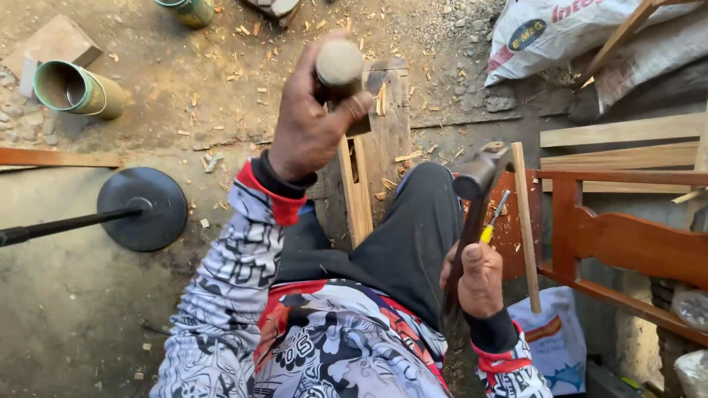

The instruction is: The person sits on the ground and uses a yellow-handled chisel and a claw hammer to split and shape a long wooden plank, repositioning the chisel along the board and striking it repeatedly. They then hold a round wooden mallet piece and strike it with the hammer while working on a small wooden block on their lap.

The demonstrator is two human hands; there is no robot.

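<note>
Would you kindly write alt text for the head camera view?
Seen from above, a seated person grips a round-ended wooden handle in the left hand and a hammer in the right hand, over a wooden board on chip-strewn ground, beside a red-brown wooden frame.

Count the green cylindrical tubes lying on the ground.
2. One green tube lies at the far left beside a wooden block, its open end facing the camera. The other green tube sits at the top edge, partly cut off. More may lie outside the view.
</note>
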